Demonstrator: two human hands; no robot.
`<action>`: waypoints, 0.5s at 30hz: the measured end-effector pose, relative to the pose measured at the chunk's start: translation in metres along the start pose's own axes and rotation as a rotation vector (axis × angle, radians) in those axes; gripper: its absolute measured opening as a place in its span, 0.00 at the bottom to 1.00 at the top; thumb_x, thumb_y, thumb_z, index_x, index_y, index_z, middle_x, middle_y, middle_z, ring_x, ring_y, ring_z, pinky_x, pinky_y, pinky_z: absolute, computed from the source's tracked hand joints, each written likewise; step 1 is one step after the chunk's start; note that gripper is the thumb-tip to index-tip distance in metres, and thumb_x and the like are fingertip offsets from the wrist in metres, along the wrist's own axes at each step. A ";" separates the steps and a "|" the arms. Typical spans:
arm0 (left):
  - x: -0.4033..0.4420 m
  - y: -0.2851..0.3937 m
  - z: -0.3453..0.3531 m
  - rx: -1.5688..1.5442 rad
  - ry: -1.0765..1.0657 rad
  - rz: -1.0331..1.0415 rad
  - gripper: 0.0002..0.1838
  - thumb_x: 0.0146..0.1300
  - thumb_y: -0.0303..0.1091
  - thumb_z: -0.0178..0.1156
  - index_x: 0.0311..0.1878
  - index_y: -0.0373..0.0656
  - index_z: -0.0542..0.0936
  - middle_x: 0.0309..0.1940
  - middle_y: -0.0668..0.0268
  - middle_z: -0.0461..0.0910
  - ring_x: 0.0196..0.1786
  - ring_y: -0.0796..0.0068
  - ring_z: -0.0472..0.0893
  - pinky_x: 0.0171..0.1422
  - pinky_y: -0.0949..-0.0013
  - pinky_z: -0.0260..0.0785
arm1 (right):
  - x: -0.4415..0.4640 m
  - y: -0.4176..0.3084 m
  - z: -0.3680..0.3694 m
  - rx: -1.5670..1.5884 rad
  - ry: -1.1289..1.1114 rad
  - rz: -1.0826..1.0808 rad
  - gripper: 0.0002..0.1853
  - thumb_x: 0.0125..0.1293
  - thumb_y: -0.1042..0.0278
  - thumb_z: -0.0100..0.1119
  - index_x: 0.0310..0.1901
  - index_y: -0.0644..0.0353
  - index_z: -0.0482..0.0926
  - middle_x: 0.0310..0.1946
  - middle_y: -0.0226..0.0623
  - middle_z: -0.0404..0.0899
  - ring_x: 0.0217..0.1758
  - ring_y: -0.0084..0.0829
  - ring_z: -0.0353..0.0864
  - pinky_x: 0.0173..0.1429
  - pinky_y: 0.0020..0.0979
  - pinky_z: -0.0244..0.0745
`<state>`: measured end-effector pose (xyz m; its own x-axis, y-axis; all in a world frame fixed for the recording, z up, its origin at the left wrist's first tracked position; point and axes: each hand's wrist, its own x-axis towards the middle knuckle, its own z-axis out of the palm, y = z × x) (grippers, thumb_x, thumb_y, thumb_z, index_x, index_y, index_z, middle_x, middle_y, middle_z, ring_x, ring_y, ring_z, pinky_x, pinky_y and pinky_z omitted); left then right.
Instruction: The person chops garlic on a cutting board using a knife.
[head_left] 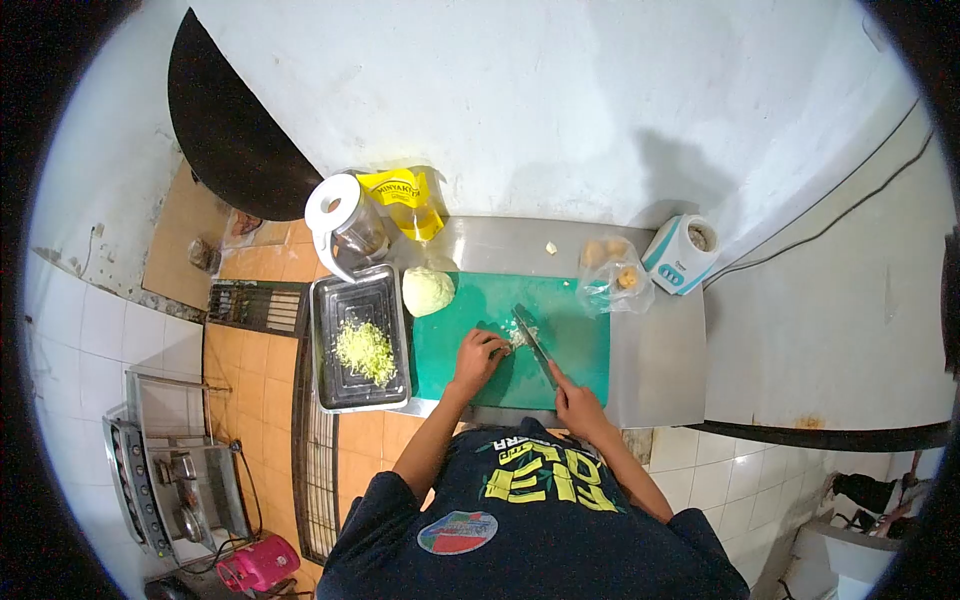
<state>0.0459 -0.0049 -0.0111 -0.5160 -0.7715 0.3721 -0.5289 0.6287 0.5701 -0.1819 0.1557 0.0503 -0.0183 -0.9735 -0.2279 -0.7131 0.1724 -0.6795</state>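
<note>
My right hand (578,402) is closed round the handle of a kitchen knife (533,338), its blade angled up and left over a green cutting board (450,370). Finely chopped whitish pieces (518,336) lie beside and under the blade. To the left of the knife, my left hand (482,358) rests on the board with its fingers curled in by these pieces; what its fingertips hold, if anything, is hidden. A pale green cabbage (427,291) sits at the board's upper left corner.
Left of the board, a metal tray (335,292) holds shredded cabbage (365,352). Behind stand a lidded pitcher (358,232) and a yellow oil pouch (405,200). A plastic bag with brownish round items (618,275) overlaps the board's right corner, near a white-and-teal appliance base (682,255).
</note>
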 end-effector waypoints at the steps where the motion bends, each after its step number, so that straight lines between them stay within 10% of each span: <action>1: 0.000 -0.003 0.003 -0.011 -0.002 -0.008 0.06 0.60 0.31 0.74 0.41 0.45 0.92 0.38 0.62 0.89 0.48 0.56 0.83 0.53 0.55 0.77 | -0.003 -0.001 0.001 -0.050 -0.022 0.033 0.38 0.74 0.72 0.54 0.85 0.43 0.60 0.26 0.59 0.82 0.27 0.60 0.83 0.39 0.57 0.77; 15: -0.002 -0.002 0.014 -0.065 0.062 -0.110 0.03 0.61 0.28 0.72 0.38 0.44 0.91 0.32 0.61 0.88 0.38 0.56 0.84 0.48 0.54 0.75 | 0.039 -0.006 0.035 -0.148 -0.038 -0.089 0.41 0.73 0.70 0.55 0.86 0.41 0.55 0.30 0.61 0.84 0.32 0.61 0.85 0.43 0.59 0.80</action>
<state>0.0383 -0.0033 -0.0228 -0.4139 -0.8412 0.3479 -0.5345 0.5339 0.6551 -0.1534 0.1223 0.0215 0.0745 -0.9770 -0.1997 -0.8064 0.0588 -0.5884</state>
